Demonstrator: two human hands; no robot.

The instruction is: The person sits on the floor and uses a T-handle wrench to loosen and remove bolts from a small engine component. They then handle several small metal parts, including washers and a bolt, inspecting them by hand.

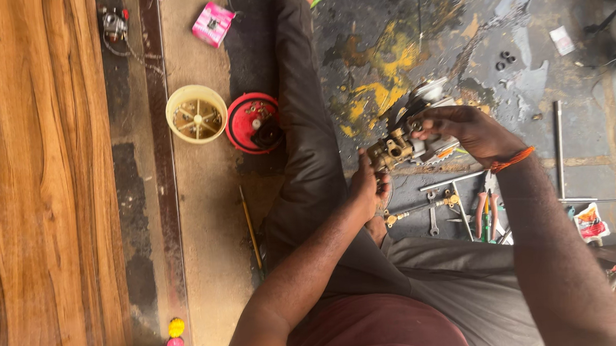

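I sit on the floor with one leg stretched out. My right hand (pixel 468 131) grips a brass and silver metal pump part (pixel 401 142) from its far side, holding it above the floor. My left hand (pixel 367 185) closes on the brass end of the same part from below. Whether my left fingers also hold a small tool is hidden.
A cream round lid (pixel 196 113) and a red round cap (pixel 252 122) lie left of my leg. Pliers with red handles (pixel 485 211), spanners and a long metal rod (pixel 559 148) lie to the right. A pink box (pixel 213 23) lies far left. A wooden panel (pixel 35 192) runs along the left side.
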